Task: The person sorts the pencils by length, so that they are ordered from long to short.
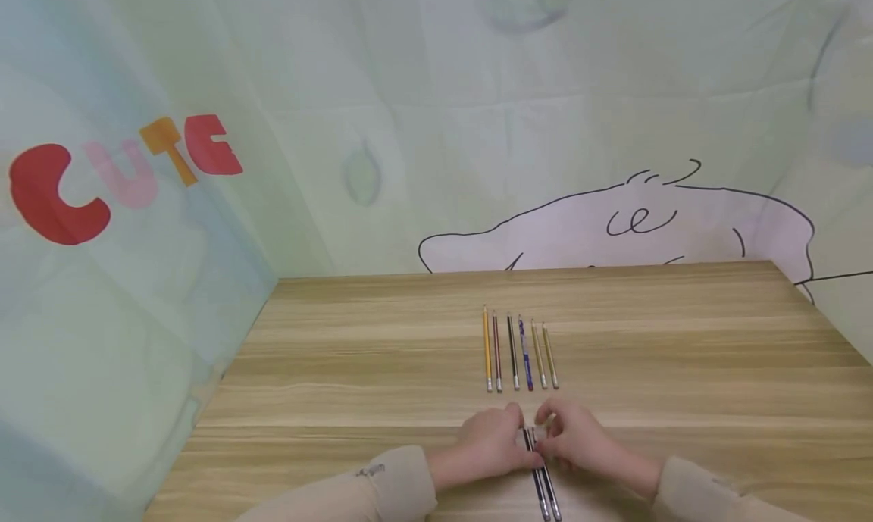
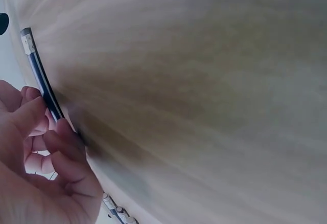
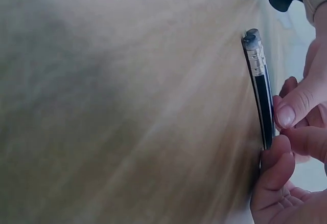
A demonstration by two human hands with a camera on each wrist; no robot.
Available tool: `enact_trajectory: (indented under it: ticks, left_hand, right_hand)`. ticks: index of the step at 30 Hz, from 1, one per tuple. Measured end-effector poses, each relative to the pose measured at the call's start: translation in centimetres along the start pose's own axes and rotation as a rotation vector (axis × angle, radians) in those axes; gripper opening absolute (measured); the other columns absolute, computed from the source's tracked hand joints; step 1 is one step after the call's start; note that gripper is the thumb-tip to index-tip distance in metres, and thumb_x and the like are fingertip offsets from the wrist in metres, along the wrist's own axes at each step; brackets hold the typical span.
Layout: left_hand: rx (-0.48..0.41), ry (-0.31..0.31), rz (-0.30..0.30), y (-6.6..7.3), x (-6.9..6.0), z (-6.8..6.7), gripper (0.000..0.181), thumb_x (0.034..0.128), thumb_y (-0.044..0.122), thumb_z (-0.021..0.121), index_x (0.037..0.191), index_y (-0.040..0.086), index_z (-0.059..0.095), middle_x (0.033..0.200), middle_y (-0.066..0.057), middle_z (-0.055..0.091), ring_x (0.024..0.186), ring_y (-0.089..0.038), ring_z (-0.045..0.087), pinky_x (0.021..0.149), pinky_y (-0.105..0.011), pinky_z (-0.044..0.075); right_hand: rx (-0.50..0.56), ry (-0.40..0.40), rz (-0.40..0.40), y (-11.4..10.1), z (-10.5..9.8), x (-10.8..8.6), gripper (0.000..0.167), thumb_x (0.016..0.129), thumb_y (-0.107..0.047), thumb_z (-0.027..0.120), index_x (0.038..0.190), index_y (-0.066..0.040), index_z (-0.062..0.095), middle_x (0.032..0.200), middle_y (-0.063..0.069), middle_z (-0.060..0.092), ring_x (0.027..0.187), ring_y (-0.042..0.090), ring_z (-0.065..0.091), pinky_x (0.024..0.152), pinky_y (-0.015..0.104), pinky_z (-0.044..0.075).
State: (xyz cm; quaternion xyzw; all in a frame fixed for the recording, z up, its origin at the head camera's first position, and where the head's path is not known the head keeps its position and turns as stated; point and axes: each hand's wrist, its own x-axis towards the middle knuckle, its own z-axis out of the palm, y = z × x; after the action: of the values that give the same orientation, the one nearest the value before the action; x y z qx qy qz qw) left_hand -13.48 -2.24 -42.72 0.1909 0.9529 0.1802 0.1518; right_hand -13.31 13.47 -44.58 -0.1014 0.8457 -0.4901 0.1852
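Observation:
Two dark striped pencils (image 1: 545,492) lie side by side near the table's front edge, their metal-banded eraser ends toward me. My left hand (image 1: 496,442) holds them from the left, thumb and fingers bent about their upper part. From the right, my right hand (image 1: 583,439) pinches at the same stretch, its thumb close to the left thumb. The right wrist view shows both eraser ends (image 3: 253,40) together, with fingers of both hands meeting on the shafts. In the left wrist view only one pencil (image 2: 41,78) shows clearly. The pencils' far tips are mostly hidden by the hands.
Beyond the hands, several pencils stand in a row on the wooden table (image 1: 355,355): a yellow one (image 1: 487,348), a dark red one (image 1: 497,351), a black one (image 1: 513,351), a blue patterned one (image 1: 525,353) and two gold ones (image 1: 549,355). A printed curtain (image 1: 382,128) hangs behind.

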Motion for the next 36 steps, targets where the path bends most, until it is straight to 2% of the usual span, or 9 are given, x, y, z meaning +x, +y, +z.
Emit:
enact_trajectory:
  ticks: [4,15,28,36]
  left_hand:
    - [0.032,-0.005,-0.007,0.16,-0.02,0.03,0.046,0.0638,0.048,0.071,0.087,0.013,0.052,0.062,0.005,0.049,0.050,-0.008,0.042,0.045,-0.020,0.033]
    - [0.087,-0.006,0.005,0.40,0.08,-0.30,0.041,0.0631,0.043,0.072,0.084,0.013,0.052,0.062,0.003,0.051,0.050,-0.011,0.043,0.045,-0.022,0.033]
    - [0.052,-0.019,-0.004,0.27,0.32,-0.35,0.030,0.0670,0.030,0.072,0.084,0.012,0.055,0.064,0.004,0.051,0.052,-0.008,0.044,0.045,-0.020,0.034]
    - [0.029,-0.055,-0.001,0.26,0.28,-0.56,0.026,0.0684,0.025,0.070,0.085,0.012,0.055,0.061,0.006,0.049,0.049,-0.008,0.043,0.043,-0.018,0.034]
  right_hand:
    - [-0.029,0.007,0.002,0.01,0.23,-0.07,0.027,0.072,-0.005,0.065,0.094,0.000,0.051,0.057,0.002,0.051,0.040,0.010,0.043,0.035,0.020,0.035]
    - [-0.099,0.012,-0.041,-0.11,0.43,-0.09,0.025,0.069,-0.003,0.066,0.090,0.000,0.052,0.056,0.001,0.051,0.040,0.010,0.044,0.036,0.018,0.036]
    - [-0.115,0.017,-0.032,-0.17,0.54,-0.34,0.028,0.068,-0.007,0.069,0.090,0.000,0.053,0.054,0.001,0.051,0.040,0.010,0.045,0.036,0.020,0.036]
    - [-0.158,0.048,-0.026,-0.05,0.94,-0.26,0.029,0.064,0.001,0.067,0.089,0.001,0.054,0.056,0.001,0.052,0.042,0.011,0.046,0.037,0.021,0.038]
